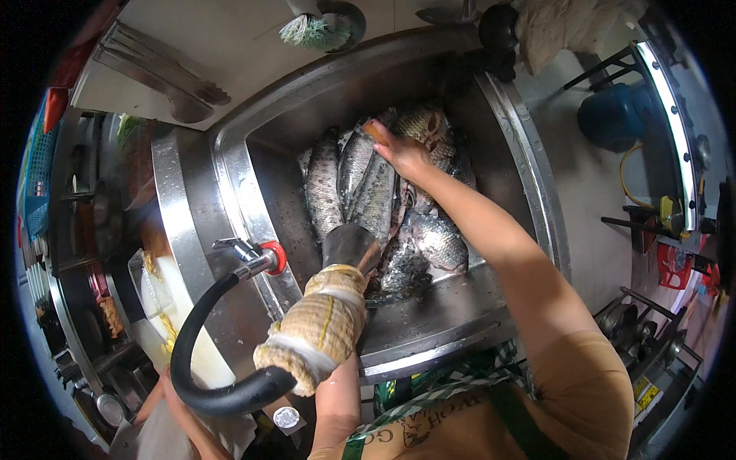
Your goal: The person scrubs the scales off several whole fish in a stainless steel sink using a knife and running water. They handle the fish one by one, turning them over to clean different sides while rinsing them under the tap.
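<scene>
Several whole silvery, scaled fish [374, 195] lie in a heap in a stainless steel sink [276, 184]. My right hand [405, 152] reaches over the pile and rests at the upper end of the middle fish. A small orange thing [376, 133] shows between its thumb and fingers; what it is cannot be made out. My left forearm [338, 397] runs into the sink beneath a cloth-wrapped spout [325, 322], which hides the left hand. That spout ends in a metal cone [351, 247] above the fish, and a curved black hose [190, 345] joins it to a tap [253, 264].
Another person's hands [167, 385] are at a white cutting board [190, 328] on the left. Long-handled utensils [155, 69] and a bristled brush [315, 31] lie beyond the sink. A blue gas cylinder [612, 118] stands at right, above cookware [627, 322].
</scene>
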The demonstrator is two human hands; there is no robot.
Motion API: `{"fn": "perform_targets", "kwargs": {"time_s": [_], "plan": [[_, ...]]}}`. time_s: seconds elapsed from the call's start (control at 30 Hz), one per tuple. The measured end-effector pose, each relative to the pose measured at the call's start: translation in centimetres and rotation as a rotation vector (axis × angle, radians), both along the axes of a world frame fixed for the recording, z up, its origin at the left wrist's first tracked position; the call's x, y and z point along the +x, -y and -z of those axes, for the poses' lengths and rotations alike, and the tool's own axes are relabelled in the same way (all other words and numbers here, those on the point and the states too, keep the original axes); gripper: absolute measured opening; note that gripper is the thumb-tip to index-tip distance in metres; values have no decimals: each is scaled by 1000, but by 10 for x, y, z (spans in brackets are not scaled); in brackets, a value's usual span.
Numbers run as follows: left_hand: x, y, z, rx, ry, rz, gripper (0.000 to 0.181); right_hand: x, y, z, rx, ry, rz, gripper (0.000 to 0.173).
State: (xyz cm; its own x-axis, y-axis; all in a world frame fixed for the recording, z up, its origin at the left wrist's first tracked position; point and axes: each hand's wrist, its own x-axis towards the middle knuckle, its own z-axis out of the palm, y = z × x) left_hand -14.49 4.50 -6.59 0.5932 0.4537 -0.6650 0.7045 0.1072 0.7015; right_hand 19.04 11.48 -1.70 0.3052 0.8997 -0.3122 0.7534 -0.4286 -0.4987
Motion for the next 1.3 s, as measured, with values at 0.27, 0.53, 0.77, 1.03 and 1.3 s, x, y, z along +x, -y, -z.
{"fn": "perform_targets", "kwargs": {"time_s": [0.27, 0.53, 0.77, 1.03, 1.3], "plan": [[27, 7, -34, -271, 11, -714, 22, -8, 24, 13, 154, 17, 153, 57], [22, 6, -15, -204, 40, -653, 37, -56, 96, -46, 180, -308, 49, 55], [55, -5, -76, -118, 128, -518, 60, -64, 61, -44, 85, -480, 164, 52], [58, -1, -66, -79, 80, -525, 78, -24, 63, -36, 39, -338, 266, 48], [51, 6, -59, -36, 76, -543, 62, -62, 96, -44, 28, -477, 282, 52]]}}
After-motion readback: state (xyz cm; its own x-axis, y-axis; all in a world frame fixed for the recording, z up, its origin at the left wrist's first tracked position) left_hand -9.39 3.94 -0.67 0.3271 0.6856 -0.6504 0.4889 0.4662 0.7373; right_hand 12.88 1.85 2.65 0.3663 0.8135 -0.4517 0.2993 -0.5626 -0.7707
